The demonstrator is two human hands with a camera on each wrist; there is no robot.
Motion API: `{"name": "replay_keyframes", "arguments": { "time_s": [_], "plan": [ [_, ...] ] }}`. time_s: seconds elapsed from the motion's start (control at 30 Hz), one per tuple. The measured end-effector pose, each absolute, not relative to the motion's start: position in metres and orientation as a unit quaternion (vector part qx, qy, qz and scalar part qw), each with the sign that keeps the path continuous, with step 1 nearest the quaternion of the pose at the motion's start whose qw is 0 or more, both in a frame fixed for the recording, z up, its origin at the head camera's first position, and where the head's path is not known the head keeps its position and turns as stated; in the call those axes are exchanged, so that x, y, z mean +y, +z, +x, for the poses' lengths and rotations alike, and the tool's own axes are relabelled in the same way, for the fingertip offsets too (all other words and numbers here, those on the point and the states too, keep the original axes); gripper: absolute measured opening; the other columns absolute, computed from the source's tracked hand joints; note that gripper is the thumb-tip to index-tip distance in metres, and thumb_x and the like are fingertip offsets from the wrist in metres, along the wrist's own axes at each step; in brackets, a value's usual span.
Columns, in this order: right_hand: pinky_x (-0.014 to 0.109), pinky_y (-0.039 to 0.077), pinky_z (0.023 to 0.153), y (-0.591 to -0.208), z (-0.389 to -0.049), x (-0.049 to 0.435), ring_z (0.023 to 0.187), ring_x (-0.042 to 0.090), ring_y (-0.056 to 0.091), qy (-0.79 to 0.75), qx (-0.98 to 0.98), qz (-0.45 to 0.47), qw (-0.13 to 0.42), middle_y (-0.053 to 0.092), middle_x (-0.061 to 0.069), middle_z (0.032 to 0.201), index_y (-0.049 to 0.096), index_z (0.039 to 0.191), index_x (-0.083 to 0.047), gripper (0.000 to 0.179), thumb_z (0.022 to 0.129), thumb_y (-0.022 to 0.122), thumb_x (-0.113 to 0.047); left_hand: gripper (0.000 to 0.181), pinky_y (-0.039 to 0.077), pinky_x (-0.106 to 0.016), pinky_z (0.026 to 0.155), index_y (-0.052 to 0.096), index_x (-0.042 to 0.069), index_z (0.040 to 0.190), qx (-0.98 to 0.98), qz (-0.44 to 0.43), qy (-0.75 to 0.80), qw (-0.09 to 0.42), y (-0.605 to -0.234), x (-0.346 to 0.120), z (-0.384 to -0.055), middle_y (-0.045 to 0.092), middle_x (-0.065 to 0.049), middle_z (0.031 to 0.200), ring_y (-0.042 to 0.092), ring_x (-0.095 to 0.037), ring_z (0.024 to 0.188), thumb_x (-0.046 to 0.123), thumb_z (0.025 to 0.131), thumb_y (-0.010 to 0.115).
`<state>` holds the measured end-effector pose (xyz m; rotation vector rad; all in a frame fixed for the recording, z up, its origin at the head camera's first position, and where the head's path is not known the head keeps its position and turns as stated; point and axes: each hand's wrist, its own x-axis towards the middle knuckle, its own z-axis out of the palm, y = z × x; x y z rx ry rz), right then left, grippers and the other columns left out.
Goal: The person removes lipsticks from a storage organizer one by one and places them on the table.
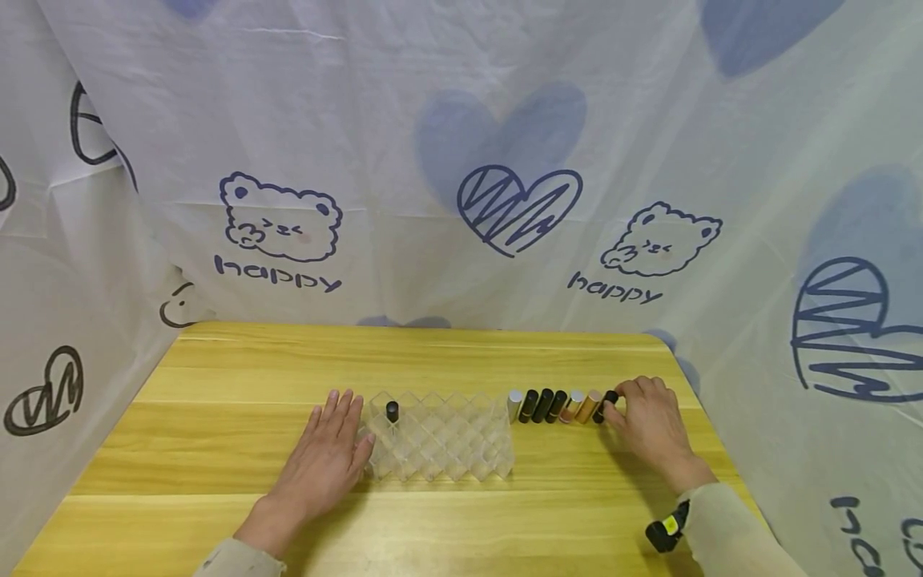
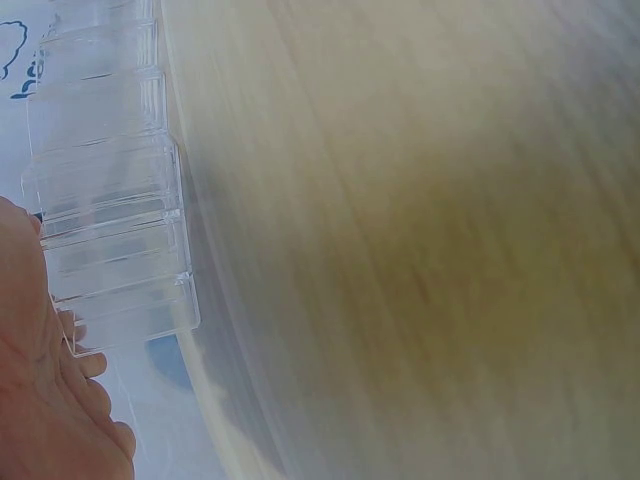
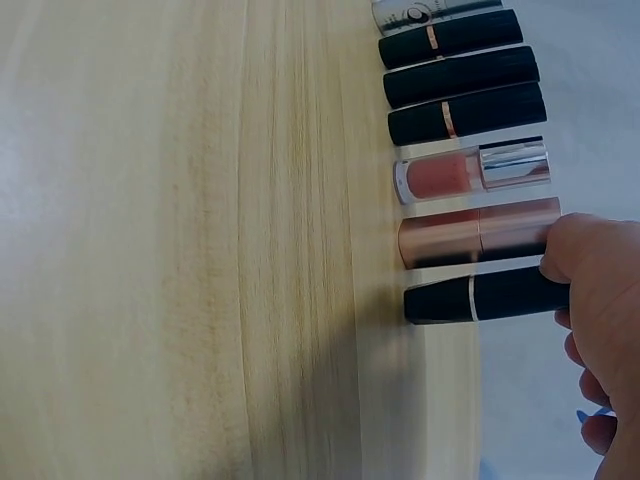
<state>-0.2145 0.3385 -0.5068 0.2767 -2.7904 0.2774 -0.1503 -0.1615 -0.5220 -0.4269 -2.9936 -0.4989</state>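
A clear plastic lipstick organizer (image 1: 450, 449) with diamond-shaped cells stands on the table, and one black-capped tube (image 1: 392, 411) is upright in its back left part. My left hand (image 1: 324, 457) lies beside the organizer's left end, fingers straight, thumb against the edge. With thumb and fingers, my right hand (image 1: 652, 421) pinches the cap end of a black lipstick (image 3: 440, 302) with a thin light band, at the right end of a row. Beside it come a rose-gold lipstick (image 3: 440, 238) and a pink lip gloss (image 3: 440, 174) with a silver cap.
Several more tubes continue the row toward the organizer: black lipsticks (image 1: 543, 405) and a silver-white tube (image 1: 514, 406) close to its right end. The wooden table (image 1: 245, 377) meets a printed white curtain (image 1: 397, 216) at the back. A black wrist device (image 1: 667, 527) sits at the right sleeve.
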Motion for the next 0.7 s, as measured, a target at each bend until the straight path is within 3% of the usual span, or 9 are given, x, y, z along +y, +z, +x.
{"name": "replay_keyframes", "arguments": {
  "time_s": [0.7],
  "plan": [
    [0.06, 0.048, 0.086, -0.5027, -0.2137, 0.3393, 0.098, 0.043, 0.058, 0.103, -0.977, 0.098, 0.157, 0.069, 0.023, 0.104, 0.071, 0.108, 0.006, 0.032, 0.095, 0.072, -0.023, 0.068, 0.016, -0.063, 0.131, 0.029, -0.005, 0.163, -0.975, -0.141, -0.165, 0.046, -0.5195, -0.1618, -0.1489, 0.027, -0.026, 0.171, 0.017, -0.045, 0.161, 0.042, 0.115, 0.036]
  ]
}}
